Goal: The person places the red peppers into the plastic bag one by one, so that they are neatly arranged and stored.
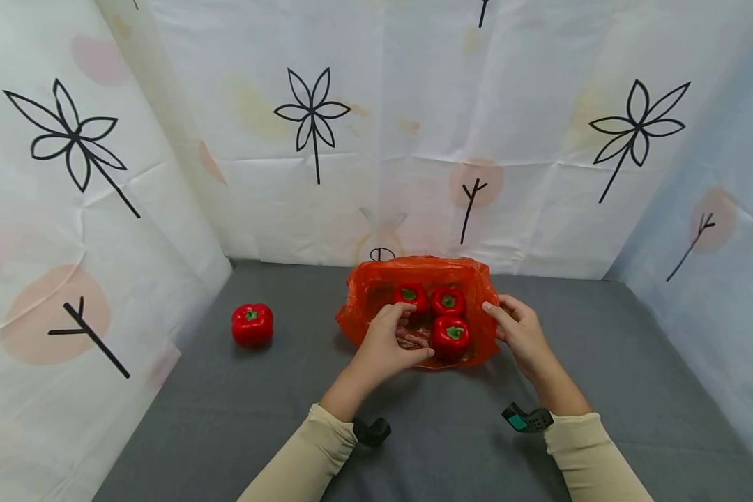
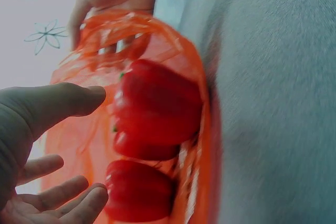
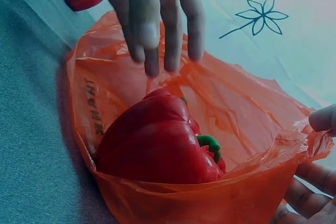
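Observation:
An orange plastic bag (image 1: 353, 307) lies open on the grey table, with three red bell peppers inside: the back-left pepper (image 1: 417, 298), the back-right pepper (image 1: 447, 304) and the front pepper (image 1: 445, 343). My left hand (image 1: 381, 346) hovers over the bag's left side, thumb and fingers spread apart, holding nothing. On the other side my right hand (image 1: 528, 341) pinches the bag's right rim between thumb and fingers, as the right wrist view also shows. A fourth red bell pepper (image 1: 252, 325) sits on the table, left of the bag.
Patterned white cloth (image 1: 383, 139) hangs behind the table and along both sides. The grey tabletop (image 1: 439, 432) extends around the bag. Each wrist wears a dark strap device, such as the right one (image 1: 527, 418).

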`<state>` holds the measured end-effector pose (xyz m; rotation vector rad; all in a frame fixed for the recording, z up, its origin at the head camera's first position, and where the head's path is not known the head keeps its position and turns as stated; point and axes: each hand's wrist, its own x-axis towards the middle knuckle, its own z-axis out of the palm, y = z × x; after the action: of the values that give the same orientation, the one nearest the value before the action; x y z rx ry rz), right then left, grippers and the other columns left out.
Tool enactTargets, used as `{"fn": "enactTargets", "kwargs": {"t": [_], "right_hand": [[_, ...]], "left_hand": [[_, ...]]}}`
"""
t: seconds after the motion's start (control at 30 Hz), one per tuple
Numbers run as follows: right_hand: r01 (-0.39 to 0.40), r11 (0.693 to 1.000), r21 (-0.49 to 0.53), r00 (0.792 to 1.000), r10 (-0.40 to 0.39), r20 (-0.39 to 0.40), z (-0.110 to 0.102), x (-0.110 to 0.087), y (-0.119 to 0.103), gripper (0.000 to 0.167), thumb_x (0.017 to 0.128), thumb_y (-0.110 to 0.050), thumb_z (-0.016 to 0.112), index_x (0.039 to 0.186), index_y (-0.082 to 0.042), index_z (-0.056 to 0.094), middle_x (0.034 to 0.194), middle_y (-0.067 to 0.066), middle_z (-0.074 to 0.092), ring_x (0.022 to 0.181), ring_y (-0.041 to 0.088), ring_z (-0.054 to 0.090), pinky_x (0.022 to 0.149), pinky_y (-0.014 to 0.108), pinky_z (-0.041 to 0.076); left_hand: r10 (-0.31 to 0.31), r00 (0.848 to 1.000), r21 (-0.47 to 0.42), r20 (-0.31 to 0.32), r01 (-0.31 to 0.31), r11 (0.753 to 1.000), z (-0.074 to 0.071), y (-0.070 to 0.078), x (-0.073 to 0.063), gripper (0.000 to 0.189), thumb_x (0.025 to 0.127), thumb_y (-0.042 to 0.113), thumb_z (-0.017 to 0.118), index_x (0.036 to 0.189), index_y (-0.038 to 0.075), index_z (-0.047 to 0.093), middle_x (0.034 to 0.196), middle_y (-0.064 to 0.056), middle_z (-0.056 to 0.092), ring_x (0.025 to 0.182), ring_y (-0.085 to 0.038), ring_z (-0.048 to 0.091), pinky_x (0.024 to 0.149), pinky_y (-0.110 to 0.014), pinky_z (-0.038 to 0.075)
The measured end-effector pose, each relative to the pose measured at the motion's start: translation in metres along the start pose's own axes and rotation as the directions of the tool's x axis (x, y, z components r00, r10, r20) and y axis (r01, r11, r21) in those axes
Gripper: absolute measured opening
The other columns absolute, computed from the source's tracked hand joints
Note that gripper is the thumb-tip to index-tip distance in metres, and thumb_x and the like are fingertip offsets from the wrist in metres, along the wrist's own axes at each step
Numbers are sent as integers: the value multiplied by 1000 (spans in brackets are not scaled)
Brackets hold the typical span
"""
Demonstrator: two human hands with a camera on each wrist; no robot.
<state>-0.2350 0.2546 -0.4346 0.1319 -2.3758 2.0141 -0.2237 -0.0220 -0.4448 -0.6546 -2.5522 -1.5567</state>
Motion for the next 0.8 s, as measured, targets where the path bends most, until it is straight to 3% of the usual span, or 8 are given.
{"fn": "enactTargets", "kwargs": {"t": [0.47,0.7,0.8], "right_hand": [[3,1000,-12,1000,-3,-9,1,-3,2,42,109,-34,60,129,2,61,103,-13,69,97,7,66,81,22,62],[-12,1000,-3,1000,12,-8,0,-4,1,44,109,-37,61,131,1,61,106,-13,68,100,5,67,83,22,62],[-16,1000,-10,1000,16,-5,1,-3,0,45,109,-37,60,133,2,60,107,-13,68,101,5,67,85,21,61]], "left_hand": [[80,987,84,-141,-69,994,-52,-3,-20,67,82,20,94,138,9,60,130,-7,63,122,-25,62,103,-47,60],[122,963,116,-242,-96,989,-84,-4,-18,63,86,21,90,139,6,60,132,-19,64,122,-37,66,103,-49,59],[115,950,129,-289,-81,988,-99,-2,-19,63,86,23,90,139,6,60,133,-17,64,122,-34,68,104,-49,59]]}}
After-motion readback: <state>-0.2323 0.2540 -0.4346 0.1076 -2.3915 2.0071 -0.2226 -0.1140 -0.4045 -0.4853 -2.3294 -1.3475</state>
